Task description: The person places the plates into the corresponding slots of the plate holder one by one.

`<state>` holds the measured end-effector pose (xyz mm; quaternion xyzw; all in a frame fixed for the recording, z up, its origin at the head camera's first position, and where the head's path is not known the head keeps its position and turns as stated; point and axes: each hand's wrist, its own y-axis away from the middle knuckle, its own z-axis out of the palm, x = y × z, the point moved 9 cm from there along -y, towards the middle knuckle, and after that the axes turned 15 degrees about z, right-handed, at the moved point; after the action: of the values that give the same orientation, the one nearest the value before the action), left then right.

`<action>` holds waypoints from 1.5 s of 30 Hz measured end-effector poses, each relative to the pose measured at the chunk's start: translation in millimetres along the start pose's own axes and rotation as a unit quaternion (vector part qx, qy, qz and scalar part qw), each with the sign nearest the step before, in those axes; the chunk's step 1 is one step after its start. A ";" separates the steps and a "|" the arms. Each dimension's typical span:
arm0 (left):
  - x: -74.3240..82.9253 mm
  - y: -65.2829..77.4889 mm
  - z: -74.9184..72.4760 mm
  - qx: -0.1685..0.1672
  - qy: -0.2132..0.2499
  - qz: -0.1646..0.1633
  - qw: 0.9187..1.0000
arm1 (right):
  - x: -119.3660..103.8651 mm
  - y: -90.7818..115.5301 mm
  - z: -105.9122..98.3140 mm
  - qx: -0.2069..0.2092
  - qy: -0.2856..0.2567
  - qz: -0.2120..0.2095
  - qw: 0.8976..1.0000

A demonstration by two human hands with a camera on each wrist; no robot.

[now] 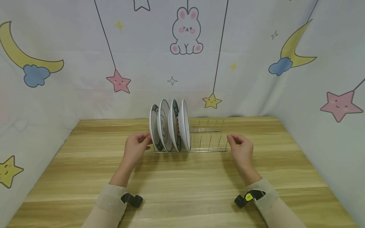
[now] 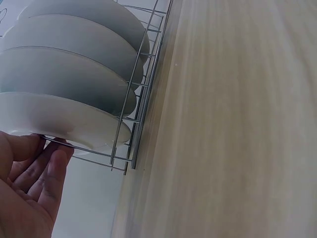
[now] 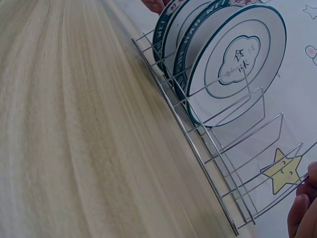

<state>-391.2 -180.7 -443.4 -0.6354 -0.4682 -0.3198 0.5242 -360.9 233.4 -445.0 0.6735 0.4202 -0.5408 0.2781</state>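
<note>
A wire plate rack stands on the wooden table, with several white plates upright in its left half. The rightmost plate shows a dark green rim and a character design at its middle. At the rack's left end my left hand pinches the end wire between thumb and fingers, close beside the outermost plate. My right hand grips the end wire on the opposite side with thumb and fingertips. Only part of that hand enters the right wrist view. The rack's right-hand slots hold no plates.
The wooden tabletop stretches in front of the rack and to both sides. A white cloth backdrop printed with a rabbit, moons and stars rises behind the table and along its sides.
</note>
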 end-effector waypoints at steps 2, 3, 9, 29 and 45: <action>-0.1 0.3 0.1 0.000 0.000 -0.001 1.000 | -0.4 -0.1 -0.4 -0.001 0.000 -0.002 1.000; -0.2 0.6 -0.1 0.001 0.001 -0.001 1.000 | -0.7 0.3 -0.6 -0.002 -0.002 -0.002 1.000; 0.8 2.7 -5.1 0.013 -0.005 0.005 1.000 | -0.9 2.2 3.0 -0.020 -0.013 0.010 1.000; -1.7 24.2 -19.1 0.016 -0.032 -0.009 0.999 | -5.5 11.5 7.2 -0.030 -0.003 0.002 1.000; 12.6 46.8 -16.5 0.012 -0.009 -0.005 1.000 | -2.0 21.0 6.3 -0.046 -0.003 -0.001 0.999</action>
<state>-341.8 -194.0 -445.2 -0.6294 -0.4800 -0.3107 0.5262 -346.0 217.3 -446.4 0.6578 0.4443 -0.5236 0.3095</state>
